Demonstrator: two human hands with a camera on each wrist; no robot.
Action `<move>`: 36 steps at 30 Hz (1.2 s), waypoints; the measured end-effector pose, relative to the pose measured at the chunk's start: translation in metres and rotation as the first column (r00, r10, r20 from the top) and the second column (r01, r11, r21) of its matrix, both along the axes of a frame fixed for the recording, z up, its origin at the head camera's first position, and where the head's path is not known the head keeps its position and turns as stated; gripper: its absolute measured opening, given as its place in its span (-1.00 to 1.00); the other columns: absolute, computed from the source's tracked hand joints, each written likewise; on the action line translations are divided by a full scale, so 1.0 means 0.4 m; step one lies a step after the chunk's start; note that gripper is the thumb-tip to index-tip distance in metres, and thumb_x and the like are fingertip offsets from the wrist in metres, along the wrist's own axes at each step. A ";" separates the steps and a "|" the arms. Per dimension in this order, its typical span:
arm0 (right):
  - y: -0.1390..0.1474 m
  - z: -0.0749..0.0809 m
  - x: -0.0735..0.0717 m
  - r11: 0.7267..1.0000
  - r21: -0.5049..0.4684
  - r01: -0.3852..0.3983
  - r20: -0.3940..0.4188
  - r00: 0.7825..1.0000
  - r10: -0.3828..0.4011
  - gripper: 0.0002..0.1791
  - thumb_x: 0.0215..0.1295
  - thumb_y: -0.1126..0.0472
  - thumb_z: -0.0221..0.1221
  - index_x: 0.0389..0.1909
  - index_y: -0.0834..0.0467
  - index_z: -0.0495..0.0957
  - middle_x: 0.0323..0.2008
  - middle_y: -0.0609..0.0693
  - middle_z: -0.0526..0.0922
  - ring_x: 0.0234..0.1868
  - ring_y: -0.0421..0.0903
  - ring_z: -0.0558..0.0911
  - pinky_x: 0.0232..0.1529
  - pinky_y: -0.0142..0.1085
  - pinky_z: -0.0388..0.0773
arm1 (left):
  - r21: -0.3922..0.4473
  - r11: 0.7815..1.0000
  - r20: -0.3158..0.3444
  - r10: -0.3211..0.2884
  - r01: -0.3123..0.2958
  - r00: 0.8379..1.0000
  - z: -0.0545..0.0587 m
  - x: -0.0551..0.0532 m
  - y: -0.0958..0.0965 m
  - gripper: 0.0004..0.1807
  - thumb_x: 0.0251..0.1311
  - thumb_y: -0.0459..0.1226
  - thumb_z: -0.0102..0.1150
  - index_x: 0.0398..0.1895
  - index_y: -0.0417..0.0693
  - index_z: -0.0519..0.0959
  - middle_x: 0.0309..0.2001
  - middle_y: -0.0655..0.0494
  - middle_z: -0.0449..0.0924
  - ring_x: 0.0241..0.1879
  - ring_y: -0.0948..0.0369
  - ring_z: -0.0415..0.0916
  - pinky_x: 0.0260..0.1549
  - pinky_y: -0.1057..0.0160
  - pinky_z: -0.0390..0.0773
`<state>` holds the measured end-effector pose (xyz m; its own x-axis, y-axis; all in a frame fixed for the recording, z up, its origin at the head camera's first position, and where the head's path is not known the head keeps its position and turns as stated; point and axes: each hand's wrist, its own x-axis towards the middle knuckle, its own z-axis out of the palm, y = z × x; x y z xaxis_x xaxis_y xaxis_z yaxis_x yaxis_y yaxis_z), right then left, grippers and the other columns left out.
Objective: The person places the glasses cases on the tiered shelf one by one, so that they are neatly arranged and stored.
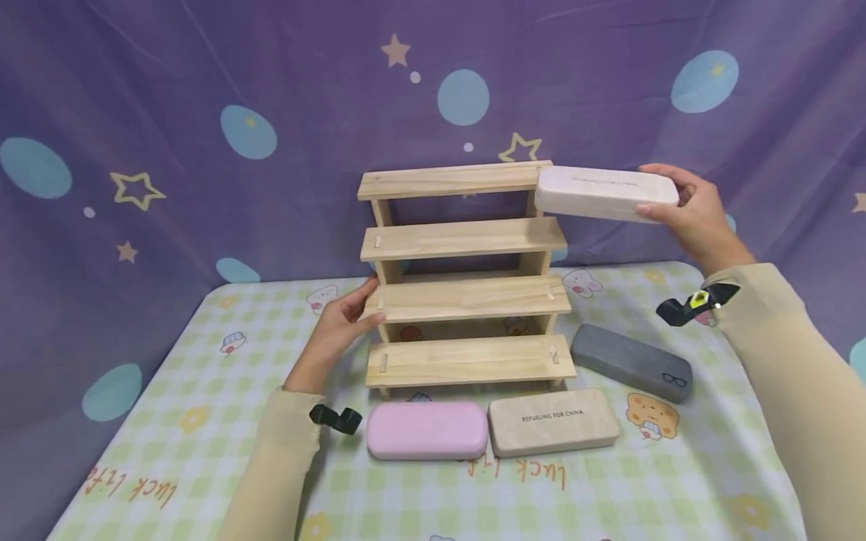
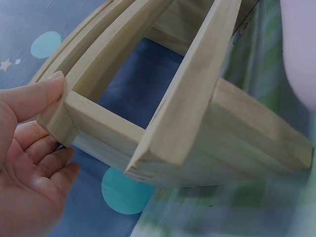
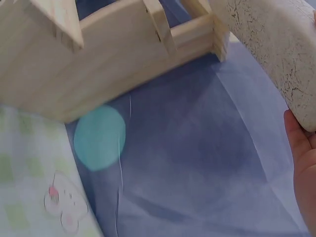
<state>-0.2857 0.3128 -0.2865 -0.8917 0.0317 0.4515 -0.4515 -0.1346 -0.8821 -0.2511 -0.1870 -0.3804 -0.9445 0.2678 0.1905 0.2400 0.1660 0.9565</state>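
A white glasses case [image 1: 602, 191] with faint lettering is gripped at its right end by my right hand [image 1: 700, 214], thumb in front and fingers behind. It is held level in the air, its left end overlapping the right end of the top board in the head view. My left hand [image 1: 333, 330] holds the left end of a board on the stepped wooden shelf [image 1: 467, 298], the thumb [image 2: 47, 94] on the board and the fingers curled below. In the right wrist view, the case [image 3: 276, 54] shows a crackled surface.
In front of the shelf lie a pink case [image 1: 428, 430] and a beige case [image 1: 553, 423] marked "REFUELING FOR CHINA". A grey case [image 1: 632, 362] with a glasses emblem lies to the right. Under them is a green checked tablecloth [image 1: 379, 503]; behind hangs a purple curtain [image 1: 325, 90].
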 end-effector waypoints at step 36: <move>-0.332 0.130 -0.176 0.973 0.186 -0.136 0.123 0.986 0.114 -0.37 -0.06 0.42 0.36 0.14 0.24 0.45 -0.13 0.01 0.55 -0.18 -0.16 0.48 -0.32 -0.48 0.47 | 0.041 0.999 -0.010 -0.028 0.028 1.000 -0.005 0.006 0.008 -0.30 0.19 -0.50 0.14 0.38 -0.36 0.11 0.42 -0.14 0.07 0.41 0.07 0.02 0.37 0.11 0.02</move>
<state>-0.3561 0.1800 -0.2346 -0.9279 -0.1612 0.3361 -0.3396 -0.0062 -0.9405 -0.2485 -0.1836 -0.3823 -0.9348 0.2859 0.2109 0.2533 0.1201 0.9599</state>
